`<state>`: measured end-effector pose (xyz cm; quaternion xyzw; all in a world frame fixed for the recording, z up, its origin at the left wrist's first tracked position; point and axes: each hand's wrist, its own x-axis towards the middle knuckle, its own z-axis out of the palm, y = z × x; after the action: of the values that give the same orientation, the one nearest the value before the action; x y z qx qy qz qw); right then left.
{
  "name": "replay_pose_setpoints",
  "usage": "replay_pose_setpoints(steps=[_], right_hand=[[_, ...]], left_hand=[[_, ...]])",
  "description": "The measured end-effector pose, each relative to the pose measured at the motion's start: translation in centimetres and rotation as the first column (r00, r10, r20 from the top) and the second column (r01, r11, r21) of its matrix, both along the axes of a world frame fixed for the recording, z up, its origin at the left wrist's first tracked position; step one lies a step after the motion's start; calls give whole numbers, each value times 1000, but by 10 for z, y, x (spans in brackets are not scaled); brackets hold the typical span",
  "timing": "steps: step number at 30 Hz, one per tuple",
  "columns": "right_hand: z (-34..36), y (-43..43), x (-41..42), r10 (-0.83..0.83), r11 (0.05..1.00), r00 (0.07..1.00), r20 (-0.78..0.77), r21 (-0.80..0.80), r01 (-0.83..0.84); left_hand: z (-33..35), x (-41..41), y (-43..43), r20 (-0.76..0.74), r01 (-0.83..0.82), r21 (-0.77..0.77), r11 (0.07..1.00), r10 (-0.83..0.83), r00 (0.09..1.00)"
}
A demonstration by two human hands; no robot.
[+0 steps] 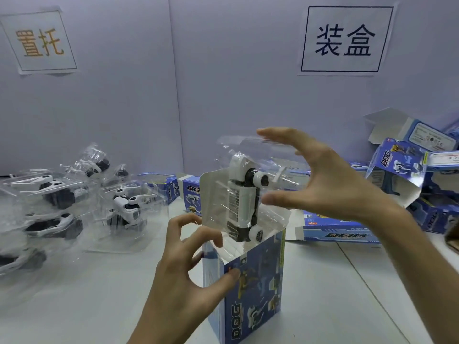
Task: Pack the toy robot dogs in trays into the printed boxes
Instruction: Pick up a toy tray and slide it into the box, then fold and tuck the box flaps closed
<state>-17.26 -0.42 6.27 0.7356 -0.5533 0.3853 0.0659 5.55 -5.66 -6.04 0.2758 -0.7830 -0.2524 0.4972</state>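
Note:
A blue printed box (258,281) marked DOG stands upright on the white table, its top flaps open. My left hand (178,264) grips its left upper corner, thumb on the front face and fingers at the rim. A white and black toy robot dog (244,194) sits in a clear plastic tray (213,194), held upright with its lower end inside the box's open top. My right hand (330,180) holds the tray from the right, fingers over its top edge and thumb against its side.
Several more trayed robot dogs (124,207) lie piled at the left of the table. Printed boxes (397,165), some with open flaps, are stacked at the right, and more boxes (191,192) stand by the back wall. Two paper signs hang on the wall.

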Motion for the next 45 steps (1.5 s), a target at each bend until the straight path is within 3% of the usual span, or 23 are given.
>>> replay_pose_setpoints(steps=[3,9,12,16,19,22,26,30,34,38,45], right_hand=[[0,-2,0,-46,998,994,-100,-55,41],[-1,-8,3,-54,988,985,-166,-149,29],[-6,-7,2,-36,989,982,-184,-144,9],[-10,-4,4,-10,996,986,-168,-91,-5],[-18,-2,10,74,993,969,-237,112,-48],[-37,-5,19,115,934,923,-367,356,26],[-38,-6,15,65,917,965,-254,396,42],[-40,-8,12,64,938,991,-116,347,-20],[-57,-11,20,76,923,986,-147,385,-14],[-63,-9,22,47,933,985,-168,360,17],[-63,-16,22,60,923,986,-154,384,4]], left_hand=[[11,4,0,72,25,22,999,-26,997],[38,9,-5,393,-10,-65,998,34,919],[33,11,-7,343,17,-66,998,6,939],[15,10,-6,58,119,82,990,-124,991],[2,5,-10,-78,160,115,980,-152,985],[-5,2,-15,-171,175,129,976,-152,973],[-13,-2,-15,-237,154,111,982,-125,964],[-20,-6,-12,-192,19,-7,1000,-20,981],[-22,-8,-10,-114,-125,-238,963,101,988],[-21,-9,-8,-68,-107,-239,965,94,993],[-7,-3,-6,144,-42,-165,985,67,987]])
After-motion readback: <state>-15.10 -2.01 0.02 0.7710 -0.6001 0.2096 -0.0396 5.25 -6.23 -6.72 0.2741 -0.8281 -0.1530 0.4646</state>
